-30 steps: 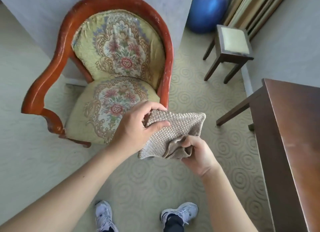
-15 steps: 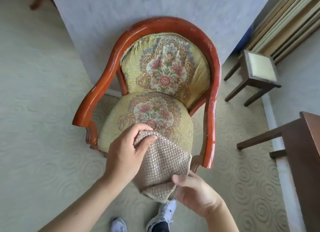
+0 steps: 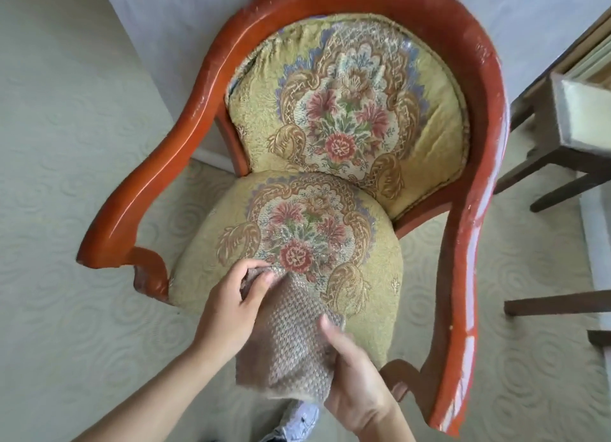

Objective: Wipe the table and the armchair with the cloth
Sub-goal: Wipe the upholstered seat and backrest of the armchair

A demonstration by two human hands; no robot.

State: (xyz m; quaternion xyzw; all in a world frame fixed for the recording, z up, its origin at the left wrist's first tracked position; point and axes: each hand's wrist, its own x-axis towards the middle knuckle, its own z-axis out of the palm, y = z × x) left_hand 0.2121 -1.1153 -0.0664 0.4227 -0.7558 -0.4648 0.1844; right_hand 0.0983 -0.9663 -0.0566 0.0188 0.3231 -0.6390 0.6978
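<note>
The armchair point(image 3: 469, 190) fills the view, with a curved red-brown wooden frame and yellow floral cushions on seat and back. A beige knitted cloth point(image 3: 291, 339) hangs over the front edge of the seat cushion. My left hand point(image 3: 231, 309) pinches the cloth's upper corner against the seat. My right hand point(image 3: 357, 379) grips the cloth's lower right part, just in front of the seat. Only dark rails point(image 3: 555, 304) of the table show at the right edge.
A small dark wooden stool point(image 3: 575, 124) with a pale seat stands right of the armchair. A grey wall rises behind the chair. Pale patterned carpet point(image 3: 72, 184) spreads to the left. My shoe point(image 3: 297, 418) shows under the cloth.
The view has closed in on the armchair, which now fills the frame. Both hands carried the cloth from mid-air onto the front of the seat cushion. The table has slid out to the right.
</note>
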